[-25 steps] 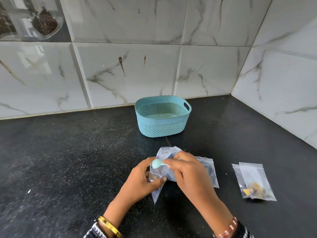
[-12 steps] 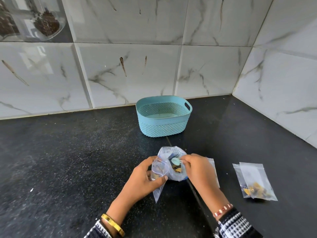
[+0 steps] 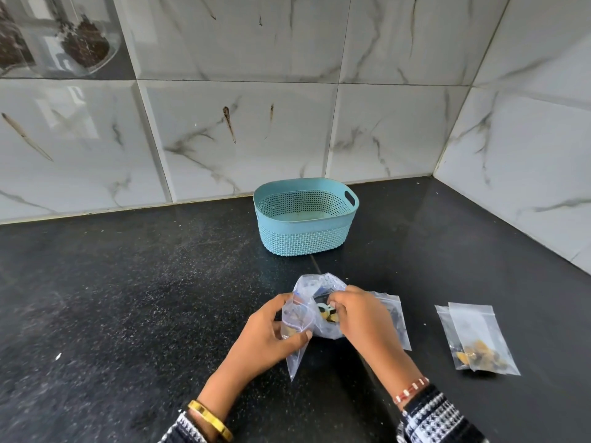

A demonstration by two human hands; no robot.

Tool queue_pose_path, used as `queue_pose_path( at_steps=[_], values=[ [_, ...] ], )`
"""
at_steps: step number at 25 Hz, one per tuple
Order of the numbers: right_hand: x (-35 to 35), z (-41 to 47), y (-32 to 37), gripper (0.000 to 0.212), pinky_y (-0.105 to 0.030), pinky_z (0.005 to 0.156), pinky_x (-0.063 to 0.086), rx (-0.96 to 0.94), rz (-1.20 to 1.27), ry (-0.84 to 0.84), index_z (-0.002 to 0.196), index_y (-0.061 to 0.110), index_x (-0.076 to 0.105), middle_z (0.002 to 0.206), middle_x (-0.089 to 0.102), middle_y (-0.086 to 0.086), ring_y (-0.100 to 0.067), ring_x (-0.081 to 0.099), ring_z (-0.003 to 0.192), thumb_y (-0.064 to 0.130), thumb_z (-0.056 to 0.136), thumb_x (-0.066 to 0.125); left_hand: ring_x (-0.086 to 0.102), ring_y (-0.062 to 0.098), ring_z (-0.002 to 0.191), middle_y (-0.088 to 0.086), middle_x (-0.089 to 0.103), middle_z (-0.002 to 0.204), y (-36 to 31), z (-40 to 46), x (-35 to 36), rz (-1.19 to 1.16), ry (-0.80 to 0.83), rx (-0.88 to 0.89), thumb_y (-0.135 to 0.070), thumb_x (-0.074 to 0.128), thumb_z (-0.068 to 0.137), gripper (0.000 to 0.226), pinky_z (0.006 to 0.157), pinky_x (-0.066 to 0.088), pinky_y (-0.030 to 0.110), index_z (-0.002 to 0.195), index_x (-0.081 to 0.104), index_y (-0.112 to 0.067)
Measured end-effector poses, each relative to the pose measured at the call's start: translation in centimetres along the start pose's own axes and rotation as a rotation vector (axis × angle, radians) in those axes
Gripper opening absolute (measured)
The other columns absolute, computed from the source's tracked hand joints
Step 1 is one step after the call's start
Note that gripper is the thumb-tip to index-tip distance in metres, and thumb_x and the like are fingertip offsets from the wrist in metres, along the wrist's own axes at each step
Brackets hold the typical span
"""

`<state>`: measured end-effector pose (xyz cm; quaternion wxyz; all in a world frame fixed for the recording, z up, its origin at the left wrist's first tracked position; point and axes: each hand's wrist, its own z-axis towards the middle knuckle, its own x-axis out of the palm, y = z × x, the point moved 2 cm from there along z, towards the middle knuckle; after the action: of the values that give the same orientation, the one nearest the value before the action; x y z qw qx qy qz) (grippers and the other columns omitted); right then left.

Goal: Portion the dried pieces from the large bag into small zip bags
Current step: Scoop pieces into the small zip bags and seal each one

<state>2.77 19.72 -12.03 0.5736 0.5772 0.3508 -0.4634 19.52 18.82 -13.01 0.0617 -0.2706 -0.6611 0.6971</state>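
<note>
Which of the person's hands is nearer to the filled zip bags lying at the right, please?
Right. The right hand is just left of the filled bags, while the left hand is farther left, holding a small bag.

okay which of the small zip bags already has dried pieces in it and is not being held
The small zip bag lying alone at the right on the counter; yellow-brown pieces sit in its bottom, and neither hand touches it.

Spoon goes from above the bags down into the large one

A second ago the right hand (image 3: 361, 318) held the pale green spoon (image 3: 323, 306) up over the small zip bag (image 3: 295, 324); now its fingers (image 3: 339, 303) dip the spoon (partly hidden) inside the large bag (image 3: 319, 284) among the dried pieces (image 3: 332, 318).
</note>
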Motion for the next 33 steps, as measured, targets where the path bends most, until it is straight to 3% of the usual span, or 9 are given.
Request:
queue_pose_path(
  at_steps=[2, 6, 10, 13, 17, 22, 33],
  values=[
    [0.2, -0.2, 0.5, 0.024, -0.021, 0.066, 0.045, 0.012, -0.001, -0.001, 0.108, 0.020, 0.064, 0.105, 0.064, 0.003, -0.011, 0.059, 0.082, 0.015, 0.094, 0.045, 0.065, -0.005, 0.060, -0.011, 0.068, 0.085, 0.1, -0.1, 0.0, -0.008, -0.002, 0.008, -0.005, 0.070, 0.078, 0.044, 0.055, 0.047, 0.008, 0.106, 0.050, -0.032],
    [0.8, 0.6, 0.9, 0.025, -0.018, 0.053, 0.038, 0.214, 0.233, 0.051, 0.098, 0.013, 0.068, 0.093, 0.068, -0.003, -0.011, 0.054, 0.070, 0.013, 0.093, 0.044, 0.065, -0.004, 0.060, -0.011, 0.069, 0.085, 0.3, 0.0, -0.1, -0.015, -0.003, 0.007, -0.003, 0.070, 0.078, 0.044, 0.056, 0.047, 0.010, 0.108, 0.051, -0.030],
    [0.8, 1.6, 0.1, 0.020, -0.017, 0.036, 0.025, 0.517, 0.735, 0.175, 0.090, 0.006, 0.067, 0.055, 0.052, -0.004, -0.009, 0.037, 0.041, 0.006, 0.091, 0.047, 0.065, -0.004, 0.061, -0.011, 0.069, 0.087, 0.3, -0.1, -0.1, -0.029, 0.010, 0.012, -0.002, 0.070, 0.078, 0.046, 0.057, 0.048, 0.011, 0.110, 0.050, -0.030],
    [0.2, 1.7, -0.4, 0.014, -0.016, 0.031, 0.020, 0.670, 0.934, 0.257, 0.090, 0.007, 0.062, 0.054, 0.046, -0.004, -0.007, 0.029, 0.036, 0.006, 0.092, 0.048, 0.065, -0.004, 0.060, -0.011, 0.068, 0.085, 0.2, -0.2, -0.1, -0.035, 0.008, 0.008, -0.002, 0.069, 0.079, 0.045, 0.055, 0.047, 0.009, 0.110, 0.050, -0.028],
    [-0.3, 1.2, -1.3, 0.016, -0.017, 0.031, 0.022, 0.675, 0.998, 0.222, 0.086, 0.009, 0.062, 0.054, 0.045, -0.004, -0.006, 0.029, 0.035, 0.005, 0.092, 0.048, 0.067, -0.002, 0.064, -0.013, 0.069, 0.084, 0.4, -0.3, 0.0, -0.059, 0.008, 0.000, -0.003, 0.069, 0.079, 0.045, 0.058, 0.050, 0.011, 0.106, 0.049, -0.032],
    [-1.0, 0.6, -2.0, 0.015, -0.017, 0.031, 0.024, 0.696, 1.045, 0.190, 0.094, 0.006, 0.063, 0.054, 0.045, -0.004, -0.006, 0.030, 0.036, 0.005, 0.093, 0.047, 0.067, -0.003, 0.065, -0.025, 0.071, 0.077, 0.6, -0.4, 0.1, -0.069, 0.005, 0.001, -0.003, 0.069, 0.079, 0.044, 0.060, 0.051, 0.012, 0.103, 0.049, -0.034],
    [-2.7, -0.4, -0.9, 0.016, -0.019, 0.034, 0.024, 0.591, 1.066, 0.145, 0.094, 0.006, 0.066, 0.051, 0.046, -0.004, -0.007, 0.030, 0.038, 0.005, 0.092, 0.049, 0.068, -0.005, 0.070, -0.014, 0.066, 0.090, 0.5, -0.5, 0.3, -0.034, -0.014, 0.020, -0.005, 0.069, 0.079, 0.045, 0.061, 0.050, 0.011, 0.103, 0.047, -0.037]
  ],
)
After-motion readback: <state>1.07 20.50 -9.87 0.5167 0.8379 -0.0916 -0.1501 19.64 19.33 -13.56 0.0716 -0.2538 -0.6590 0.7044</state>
